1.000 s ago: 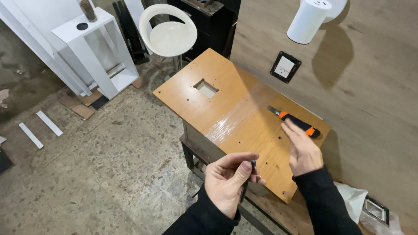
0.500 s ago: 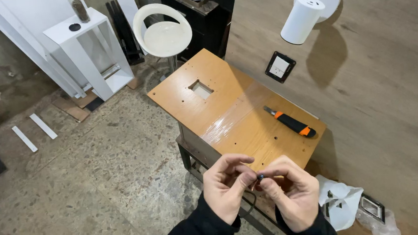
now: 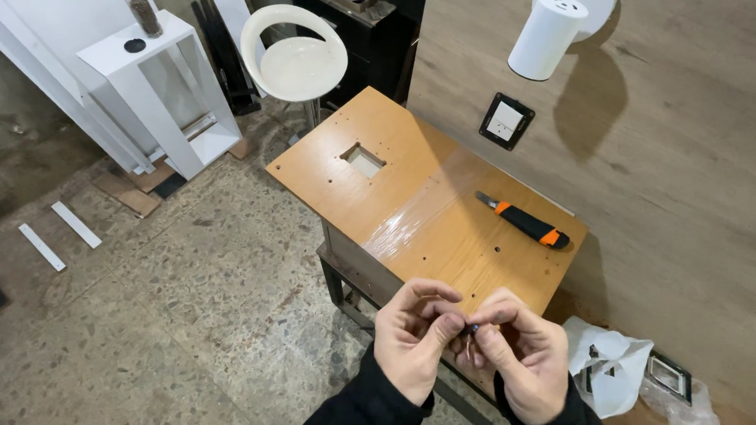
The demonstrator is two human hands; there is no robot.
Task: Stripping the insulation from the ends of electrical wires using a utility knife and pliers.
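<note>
This is a workshop: a bare speckled concrete floor (image 3: pixel 162 328) with white offcut strips (image 3: pixel 60 233), a worn wooden table (image 3: pixel 413 201) drilled with holes and a square cutout, an orange-and-black utility knife (image 3: pixel 524 221) on it, a dark tool-cluttered cabinet (image 3: pixel 353 8), and unfinished white furniture parts (image 3: pixel 162 95) leaning nearby.

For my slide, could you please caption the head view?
Both hands, left and right, pinch a small dark part over an orange-topped table.

White plastic bag (image 3: pixel 608 367) by wall
</note>
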